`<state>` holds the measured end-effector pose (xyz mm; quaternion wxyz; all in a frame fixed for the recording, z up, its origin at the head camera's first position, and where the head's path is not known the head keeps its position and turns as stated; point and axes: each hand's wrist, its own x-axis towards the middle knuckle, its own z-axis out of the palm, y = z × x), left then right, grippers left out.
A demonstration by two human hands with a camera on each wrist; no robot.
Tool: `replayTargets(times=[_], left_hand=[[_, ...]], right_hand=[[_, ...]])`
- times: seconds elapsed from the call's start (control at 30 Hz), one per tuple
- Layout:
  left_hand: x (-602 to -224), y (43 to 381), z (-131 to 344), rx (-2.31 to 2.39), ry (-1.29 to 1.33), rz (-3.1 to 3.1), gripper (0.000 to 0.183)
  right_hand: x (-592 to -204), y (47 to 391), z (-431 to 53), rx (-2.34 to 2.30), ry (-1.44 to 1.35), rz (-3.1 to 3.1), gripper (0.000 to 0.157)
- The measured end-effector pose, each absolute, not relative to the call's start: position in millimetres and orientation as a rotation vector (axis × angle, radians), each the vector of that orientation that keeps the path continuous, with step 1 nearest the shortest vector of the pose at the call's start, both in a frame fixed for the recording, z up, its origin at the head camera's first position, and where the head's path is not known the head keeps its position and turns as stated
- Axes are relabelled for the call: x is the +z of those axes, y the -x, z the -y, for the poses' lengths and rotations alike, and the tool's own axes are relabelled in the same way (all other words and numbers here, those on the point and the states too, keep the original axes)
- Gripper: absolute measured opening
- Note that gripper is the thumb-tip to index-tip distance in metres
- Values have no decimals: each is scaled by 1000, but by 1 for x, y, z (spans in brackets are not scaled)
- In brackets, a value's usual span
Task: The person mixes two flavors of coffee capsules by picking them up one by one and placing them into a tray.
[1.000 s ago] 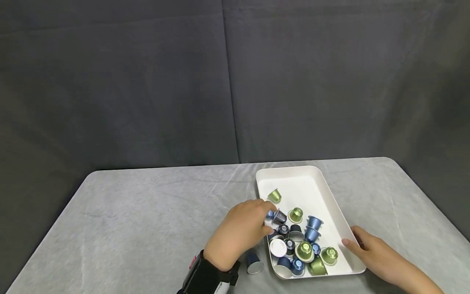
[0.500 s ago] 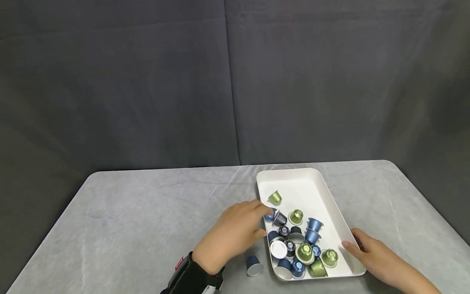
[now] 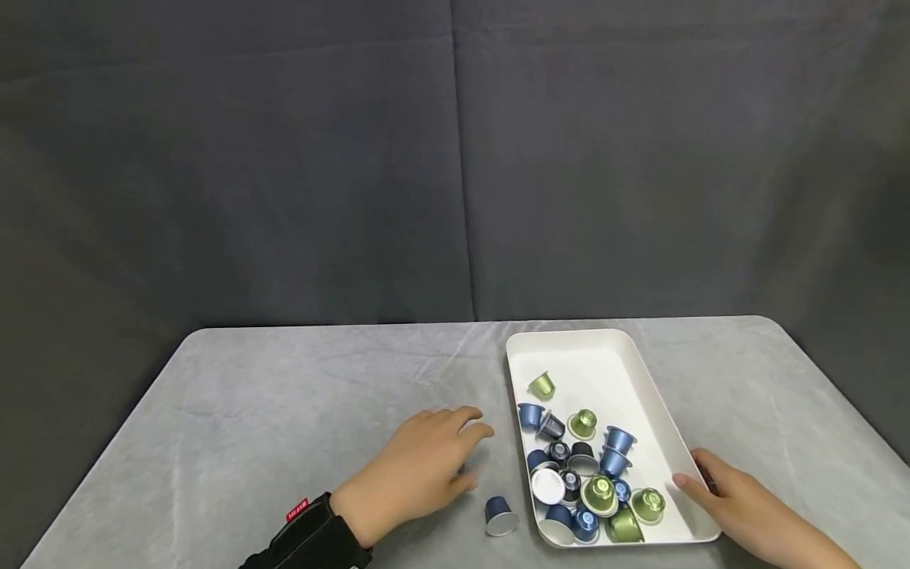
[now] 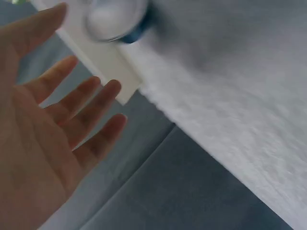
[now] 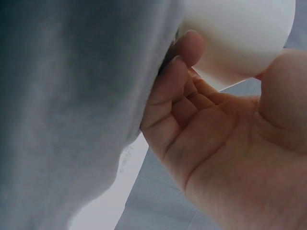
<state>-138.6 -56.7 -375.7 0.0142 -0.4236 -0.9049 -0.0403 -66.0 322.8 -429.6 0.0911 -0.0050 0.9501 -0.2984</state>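
Observation:
A white tray [image 3: 643, 411] on the table carries several coffee capsules, in green, light blue, navy and dark tones. One light blue capsule [image 3: 530, 416] lies against the tray's left wall, next to a dark grey capsule [image 3: 550, 427]. My left hand [image 3: 412, 466] is over the table left of the tray, fingers spread and nothing in them; the left wrist view shows its bare palm [image 4: 33, 143]. A navy capsule [image 3: 500, 515] lies on its side on the table between that hand and the tray. My right hand [image 3: 746, 506] grips the tray's right wall near its front corner, thumb over the rim.
The grey-covered table [image 3: 284, 411] reaches back to a dark curtain [image 3: 320, 174]. Towards the tray's back left sits a tipped green capsule [image 3: 543, 386]. Two light blue capsules [image 3: 617, 451] lie one in the other near the tray's middle.
My left hand has drawn back leftward from the light blue capsule at the tray's left wall, its fingers spreading. The right hand keeps its hold on the tray. The head view has shifted slightly.

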Motion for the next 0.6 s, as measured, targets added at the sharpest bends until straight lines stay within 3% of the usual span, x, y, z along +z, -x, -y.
replayTargets(times=[0.6], left_hand=[[-380, 164, 86, -44, 1683, 2734, 31]], right_hand=[[-432, 69, -322, -884, -34, -2817, 46]])
